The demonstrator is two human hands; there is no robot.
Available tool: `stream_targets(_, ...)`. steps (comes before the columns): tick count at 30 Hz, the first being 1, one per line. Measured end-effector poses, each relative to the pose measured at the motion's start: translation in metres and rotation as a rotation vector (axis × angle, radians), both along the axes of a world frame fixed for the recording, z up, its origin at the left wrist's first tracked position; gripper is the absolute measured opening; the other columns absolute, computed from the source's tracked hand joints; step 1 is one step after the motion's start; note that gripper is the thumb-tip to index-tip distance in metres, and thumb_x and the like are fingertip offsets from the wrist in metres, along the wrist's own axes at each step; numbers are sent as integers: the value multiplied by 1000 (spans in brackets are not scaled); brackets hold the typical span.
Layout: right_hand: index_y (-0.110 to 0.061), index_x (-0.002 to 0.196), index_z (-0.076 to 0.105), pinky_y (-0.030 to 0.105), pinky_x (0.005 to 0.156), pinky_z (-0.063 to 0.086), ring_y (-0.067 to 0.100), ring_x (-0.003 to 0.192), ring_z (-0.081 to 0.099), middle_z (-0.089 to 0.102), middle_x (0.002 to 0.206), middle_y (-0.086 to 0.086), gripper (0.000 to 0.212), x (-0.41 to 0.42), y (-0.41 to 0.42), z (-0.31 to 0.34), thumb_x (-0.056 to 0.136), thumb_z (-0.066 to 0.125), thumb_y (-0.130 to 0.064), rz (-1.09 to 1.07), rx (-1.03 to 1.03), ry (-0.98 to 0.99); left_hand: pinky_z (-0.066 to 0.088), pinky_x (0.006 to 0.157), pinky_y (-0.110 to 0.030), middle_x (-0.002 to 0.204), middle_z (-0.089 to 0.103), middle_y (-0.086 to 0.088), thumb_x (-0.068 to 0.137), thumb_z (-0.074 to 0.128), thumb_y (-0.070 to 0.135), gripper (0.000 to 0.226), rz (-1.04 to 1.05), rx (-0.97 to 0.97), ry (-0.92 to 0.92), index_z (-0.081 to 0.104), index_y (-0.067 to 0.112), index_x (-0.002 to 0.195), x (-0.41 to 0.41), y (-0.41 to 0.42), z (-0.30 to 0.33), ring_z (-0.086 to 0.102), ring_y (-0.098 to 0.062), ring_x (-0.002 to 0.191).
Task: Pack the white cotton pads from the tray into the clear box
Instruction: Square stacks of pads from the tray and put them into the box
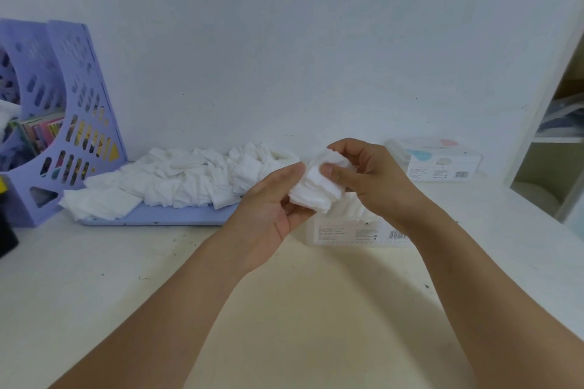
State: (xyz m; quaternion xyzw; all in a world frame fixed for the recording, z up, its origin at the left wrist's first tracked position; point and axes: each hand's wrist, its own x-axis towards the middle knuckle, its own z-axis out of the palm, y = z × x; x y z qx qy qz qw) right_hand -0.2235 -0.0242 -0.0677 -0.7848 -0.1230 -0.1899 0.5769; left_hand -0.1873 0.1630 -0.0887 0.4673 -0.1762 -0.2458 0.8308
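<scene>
Head view shows you both grips working one small stack of cotton pads [316, 189] just above the clear box [357, 232]. Your right hand [369, 178] is curled over the stack with its thumb pressed on the top pad, and your left hand [271, 208] pinches the near edge from the other side. Neither grip is free.

These pads look very light, soft and floppy, so expect them to fan out or shed a layer if you loosen either side. Hold the stack across its flat faces, thumb on top and fingers beneath, and square the edges before lowering it. Firm pressure should not harm them, though a hard squeeze may crumple the corners.

Directly below, the clear box already holds white pads standing on edge, so your stack likely needs to slide in beside them. To your left, the lilac tray [164, 217] on the worktop still carries a large loose heap of pads [189, 180], so most of the job remains. Behind your right hand sits a second labelled box [442, 164].
</scene>
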Motion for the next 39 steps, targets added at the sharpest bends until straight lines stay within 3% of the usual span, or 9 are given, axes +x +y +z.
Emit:
stream_targets(5, -2, 110, 68, 32, 77, 58, 18, 90, 70, 72, 98, 2, 13, 1, 3, -1, 98, 64, -4, -2, 77, -24, 62, 84, -42, 132, 62, -20, 89, 64, -9, 63, -22, 57, -81, 48, 19, 143, -4, -4, -4, 71, -31, 109)
stream_targets(10, -2, 114, 68, 46, 88, 58, 37, 102, 70, 73, 107, 20, 18, 0, 8, -2, 99, 64, -11, -19, 135, 31, 61, 87, -40, 133, 63, -16, 93, 58, -12, 55, -22, 115, -121, 50, 14, 141, 0, -3, -6, 69, -28, 113)
stream_targets(13, -6, 113, 69, 35, 79, 59, 27, 94, 73, 74, 98, 10, 16, -2, 10, -1, 99, 64, -13, -4, 109, 63, 59, 92, -40, 133, 64, -14, 94, 58, -10, 52, -33, 153, -166, 51, 13, 140, -1, -4, -7, 67, -27, 118)
stream_targets(24, -12, 126, 66, 35, 95, 58, 20, 109, 71, 74, 118, 8, 24, -6, 12, 2, 103, 59, -17, 49, -73, 138, 59, 91, -36, 130, 67, -15, 89, 69, 7, 47, -82, 71, -84, 56, 8, 135, -6, -6, 0, 67, -25, 118)
stream_targets(28, -31, 142, 54, 38, 109, 47, 14, 127, 59, 61, 138, -7, 49, -4, 25, -2, 98, 56, -51, 5, -14, 199, 58, 78, -30, 129, 68, -13, 97, 53, 0, 38, 9, 97, -56, 58, 13, 133, -4, -7, 0, 71, -21, 108)
stream_targets(31, -23, 136, 59, 45, 112, 46, 16, 122, 63, 67, 130, -2, 40, -6, 39, -3, 104, 50, -44, 21, 53, 201, 56, 63, -29, 120, 69, -13, 91, 49, -2, 41, 122, -58, 82, 58, 13, 129, -6, -10, 4, 72, -19, 88)
stream_targets(33, -18, 131, 62, 42, 110, 48, 17, 115, 67, 72, 120, -1, 33, -8, 55, -5, 109, 45, -35, 55, 41, 209, 51, 58, -27, 97, 70, -11, 87, 49, 1, 26, 194, -178, 157, 64, 8, 107, -6, -8, 6, 69, -18, 74)
stream_targets(36, -17, 127, 62, 29, 95, 53, 8, 102, 67, 70, 103, -7, 33, -11, 71, -10, 110, 41, -36, 100, -8, 246, 46, 64, -28, 89, 65, -9, 81, 51, 7, 14, 266, -173, 150, 62, 10, 89, -8, -3, 8, 65, -24, 83)
stream_targets(39, -23, 148, 46, 18, 103, 42, 0, 126, 52, 59, 140, -10, 46, -10, 71, -12, 108, 39, -46, 68, -5, 243, 46, 56, -24, 82, 66, -6, 85, 52, 10, 11, 246, -140, 112, 63, 11, 85, -9, -2, 6, 65, -20, 75)
